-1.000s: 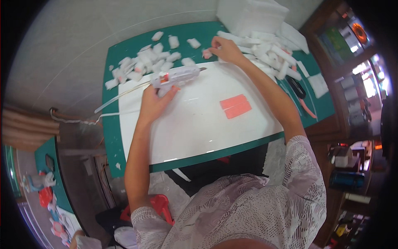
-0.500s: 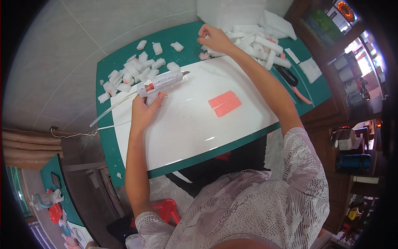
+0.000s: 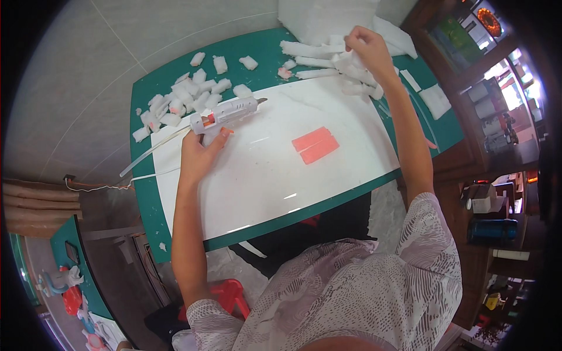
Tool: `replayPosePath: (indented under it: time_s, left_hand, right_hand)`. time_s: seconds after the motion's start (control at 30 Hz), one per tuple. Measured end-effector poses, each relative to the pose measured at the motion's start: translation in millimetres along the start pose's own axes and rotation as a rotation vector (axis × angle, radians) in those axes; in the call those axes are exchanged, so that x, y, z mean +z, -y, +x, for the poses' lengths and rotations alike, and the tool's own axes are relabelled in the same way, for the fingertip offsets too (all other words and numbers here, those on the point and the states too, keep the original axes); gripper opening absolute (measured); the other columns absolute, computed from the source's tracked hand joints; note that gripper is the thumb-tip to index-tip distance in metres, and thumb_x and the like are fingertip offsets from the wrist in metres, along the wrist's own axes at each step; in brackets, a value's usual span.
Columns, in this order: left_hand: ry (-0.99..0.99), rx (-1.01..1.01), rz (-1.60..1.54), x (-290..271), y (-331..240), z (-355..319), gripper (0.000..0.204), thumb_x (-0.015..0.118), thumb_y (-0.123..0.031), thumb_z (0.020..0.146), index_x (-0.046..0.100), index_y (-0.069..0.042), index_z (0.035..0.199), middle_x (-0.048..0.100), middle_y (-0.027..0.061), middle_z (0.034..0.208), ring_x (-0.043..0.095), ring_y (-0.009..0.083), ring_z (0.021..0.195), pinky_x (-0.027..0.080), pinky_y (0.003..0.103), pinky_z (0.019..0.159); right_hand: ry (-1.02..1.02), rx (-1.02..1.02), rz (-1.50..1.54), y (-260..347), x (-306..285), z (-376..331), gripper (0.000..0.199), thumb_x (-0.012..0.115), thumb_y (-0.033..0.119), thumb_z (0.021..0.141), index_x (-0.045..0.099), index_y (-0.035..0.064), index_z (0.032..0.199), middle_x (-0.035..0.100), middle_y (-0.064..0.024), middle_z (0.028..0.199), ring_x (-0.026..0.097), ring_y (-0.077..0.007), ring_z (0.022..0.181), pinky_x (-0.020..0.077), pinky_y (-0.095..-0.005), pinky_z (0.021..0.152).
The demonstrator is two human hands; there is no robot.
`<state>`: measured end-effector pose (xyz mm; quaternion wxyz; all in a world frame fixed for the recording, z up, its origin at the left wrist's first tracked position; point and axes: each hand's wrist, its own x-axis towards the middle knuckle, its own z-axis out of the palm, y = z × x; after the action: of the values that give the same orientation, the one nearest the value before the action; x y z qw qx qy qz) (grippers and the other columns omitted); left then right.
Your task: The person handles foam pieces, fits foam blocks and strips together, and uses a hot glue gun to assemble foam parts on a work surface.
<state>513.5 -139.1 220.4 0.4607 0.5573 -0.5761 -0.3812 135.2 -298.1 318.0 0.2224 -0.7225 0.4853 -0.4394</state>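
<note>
A white hot glue gun [image 3: 233, 109] with an orange trigger is in my left hand [image 3: 198, 153], held over the left part of a white board [image 3: 252, 181]. Its nozzle points right and a pale glue stick juts from the back. My right hand [image 3: 370, 54] is at the far right, fingers curled over a heap of white fluffy strips [image 3: 319, 51]; whatever it pinches is hidden. Flat on the board's right half lies a pair of coral-pink strips [image 3: 316, 144], side by side.
Many short white fluffy rolls [image 3: 184, 92] lie at the far left of the green table [image 3: 158, 205]. A larger white sheet [image 3: 328, 20] stands behind the strips. At the right are a white square pad [image 3: 435, 100] and a thin clear stick. A white cord runs left from the table.
My right hand has moved right across the heap, and several white strips there lie spread out differently. My left hand still holds the glue gun in about the same place.
</note>
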Motion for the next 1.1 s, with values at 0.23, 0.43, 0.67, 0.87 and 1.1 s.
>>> replayPosePath:
  time_s: [0.23, 0.43, 0.67, 0.87, 1.1]
  left_hand:
    - [0.004, -0.02, 0.043, 0.6, 5.5, 1.2, 0.037, 0.074, -0.021, 0.088, 0.063, 0.003, 0.113, 0.069, 0.0077, 0.091, 0.061, 0.013, 0.077, 0.049, 0.028, 0.072]
    - [0.013, -0.02, 0.042, 1.8, 10.2, 1.5, 0.04, 0.076, -0.023, 0.086, 0.063, 0.003, 0.115, 0.068, 0.0072, 0.089, 0.061, 0.0134, 0.076, 0.049, 0.028, 0.071]
    - [0.008, -0.025, 0.074, 6.9, 6.4, 0.2, 0.038, 0.075, -0.023, 0.087, 0.065, 0.003, 0.114, 0.068, 0.0065, 0.087, 0.06, 0.0128, 0.076, 0.048, 0.028, 0.07]
    - [0.006, -0.055, 0.07, 5.7, 7.7, -0.4, 0.04, 0.075, -0.023, 0.087, 0.064, 0.003, 0.116, 0.068, 0.0074, 0.089, 0.06, 0.0129, 0.076, 0.048, 0.028, 0.07]
    - [-0.011, -0.054, 0.051, 6.8, 10.5, 0.4, 0.041, 0.075, -0.023, 0.086, 0.064, 0.004, 0.116, 0.068, 0.008, 0.092, 0.061, 0.0136, 0.077, 0.049, 0.028, 0.071]
  right_hand:
    - [-0.032, 0.016, 0.09, -21.7, -26.7, -55.0, 0.014, 0.064, 0.015, 0.084, 0.057, 0.0043, 0.079, 0.063, 0.0012, 0.08, 0.054, -0.0062, 0.079, 0.0422, -0.0221, 0.076]
    - [0.056, 0.139, 0.121, -33.1, -34.0, -99.4, 0.015, 0.062, 0.018, 0.093, 0.062, 0.0036, 0.088, 0.063, 0.0017, 0.086, 0.054, -0.0061, 0.085, 0.0409, -0.0227, 0.083]
    - [0.138, 0.202, 0.276, -60.7, -29.9, -128.6, 0.023, 0.054, 0.022, 0.102, 0.063, 0.0022, 0.093, 0.061, 0.0019, 0.085, 0.053, -0.006, 0.083, 0.0404, -0.0218, 0.081]
    - [0.083, 0.246, 0.327, -64.2, -26.3, -145.5, 0.014, 0.059, 0.014, 0.098, 0.062, 0.0006, 0.102, 0.063, 0.0, 0.09, 0.057, -0.0065, 0.088, 0.0433, -0.0224, 0.085]
    - [0.14, 0.249, 0.259, -60.6, -27.0, -156.5, 0.019, 0.062, 0.011, 0.095, 0.068, 0.0011, 0.111, 0.069, -0.0026, 0.097, 0.062, -0.009, 0.095, 0.0452, -0.024, 0.087]
